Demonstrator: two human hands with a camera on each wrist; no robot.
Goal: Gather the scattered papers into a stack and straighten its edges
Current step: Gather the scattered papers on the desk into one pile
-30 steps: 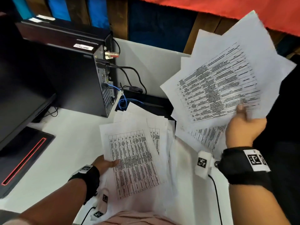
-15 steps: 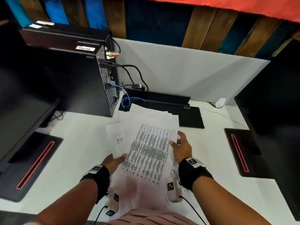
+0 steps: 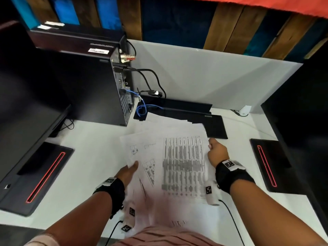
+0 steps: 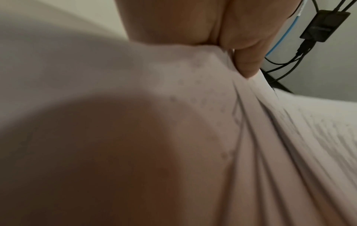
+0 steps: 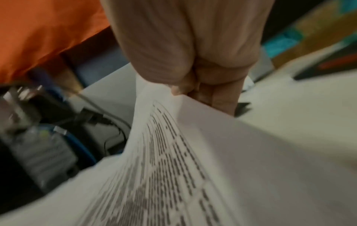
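The printed white papers [image 3: 177, 166] lie as one loose, fanned pile in the middle of the white desk [image 3: 88, 157], their edges uneven. My left hand [image 3: 130, 172] holds the pile's left edge, thumb on top. In the left wrist view the thumb [image 4: 245, 61] presses down on the sheets [image 4: 289, 137], and the fingers beneath are hidden. My right hand [image 3: 217, 150] grips the right edge near the far corner. The right wrist view shows my right hand [image 5: 193, 90] with thumb and fingers pinching the printed sheets [image 5: 173, 168], which curve up off the desk.
A black computer tower [image 3: 85, 89] with black and blue cables [image 3: 142, 107] stands at the back left. A flat black device [image 3: 195, 118] lies just behind the pile. Monitor bases with red stripes sit at the left [image 3: 40, 174] and right [image 3: 268, 166]. A white partition [image 3: 213, 77] closes the back.
My right hand brought its raised sheaf down from the upper right onto the sheets on the desk. Both hands now hold the merged pile by its sides.
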